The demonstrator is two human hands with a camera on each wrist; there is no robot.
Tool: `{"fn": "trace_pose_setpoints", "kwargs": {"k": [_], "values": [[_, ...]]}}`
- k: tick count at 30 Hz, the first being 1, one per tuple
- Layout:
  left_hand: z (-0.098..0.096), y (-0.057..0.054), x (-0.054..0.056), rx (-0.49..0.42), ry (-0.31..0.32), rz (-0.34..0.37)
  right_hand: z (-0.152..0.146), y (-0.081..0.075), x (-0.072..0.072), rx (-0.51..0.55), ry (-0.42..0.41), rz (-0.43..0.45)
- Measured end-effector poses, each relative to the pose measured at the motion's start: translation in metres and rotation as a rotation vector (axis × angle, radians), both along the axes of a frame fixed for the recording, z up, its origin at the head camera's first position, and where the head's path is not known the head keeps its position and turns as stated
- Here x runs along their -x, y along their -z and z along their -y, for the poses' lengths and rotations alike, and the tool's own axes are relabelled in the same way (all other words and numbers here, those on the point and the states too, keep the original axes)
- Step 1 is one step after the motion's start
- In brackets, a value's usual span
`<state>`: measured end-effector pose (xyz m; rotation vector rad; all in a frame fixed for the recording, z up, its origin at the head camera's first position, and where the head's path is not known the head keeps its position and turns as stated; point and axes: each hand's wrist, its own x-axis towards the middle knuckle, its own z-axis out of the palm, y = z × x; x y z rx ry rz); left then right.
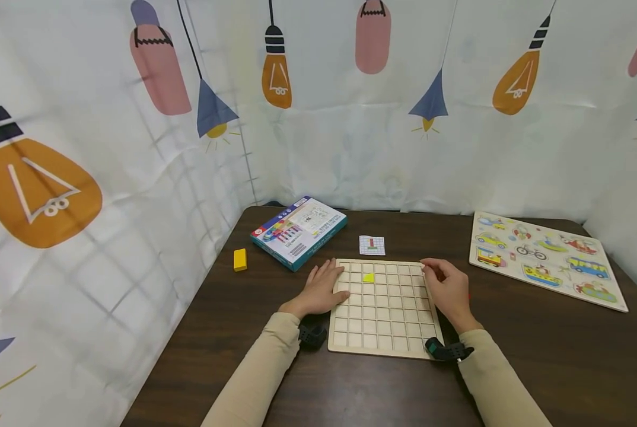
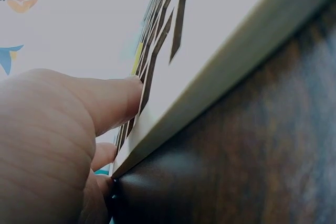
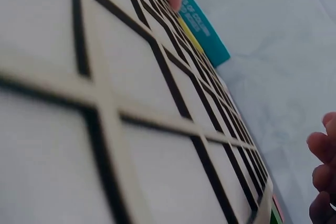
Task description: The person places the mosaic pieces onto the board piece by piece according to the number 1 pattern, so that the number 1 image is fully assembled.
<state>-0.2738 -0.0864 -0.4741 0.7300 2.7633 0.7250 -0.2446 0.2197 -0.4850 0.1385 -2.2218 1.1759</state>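
A pale wooden grid board (image 1: 370,330) lies on the dark table, with a yellow piece (image 1: 369,277) in one of its upper cells. My left hand (image 1: 321,289) rests at the board's left edge with fingers stretched out. In the left wrist view its thumb (image 2: 118,100) touches the top of the board. Near the board's upper right corner is my right hand (image 1: 449,290), fingers bent. Whether it holds anything is hidden. A sliver of red shows beside it, mostly covered by the hand.
Behind the board lies a small printed grid card (image 1: 378,245). A teal-edged boxed set (image 1: 305,231) and a yellow block (image 1: 240,260) are on the left. To the right lies a picture puzzle board (image 1: 542,261). A patterned white curtain (image 1: 324,136) hangs behind the table.
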Motion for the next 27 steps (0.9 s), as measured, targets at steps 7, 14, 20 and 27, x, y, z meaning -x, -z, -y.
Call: {"fn": "trace_pose_setpoints", "kwargs": {"k": [7,14,20,27], "values": [[0.0,-0.001,0.0,-0.013,-0.005,0.005,-0.018,0.001,-0.002,-0.044,0.098,0.038],[-0.002,-0.005,0.0,-0.042,-0.002,-0.004,-0.033,0.004,0.0,-0.041,0.201,0.129],[0.001,0.002,-0.003,-0.039,-0.004,0.014,-0.036,0.01,-0.006,-0.129,0.118,0.341],[0.001,0.001,-0.003,-0.047,-0.006,0.009,-0.037,0.008,-0.002,-0.213,0.081,0.338]]}}
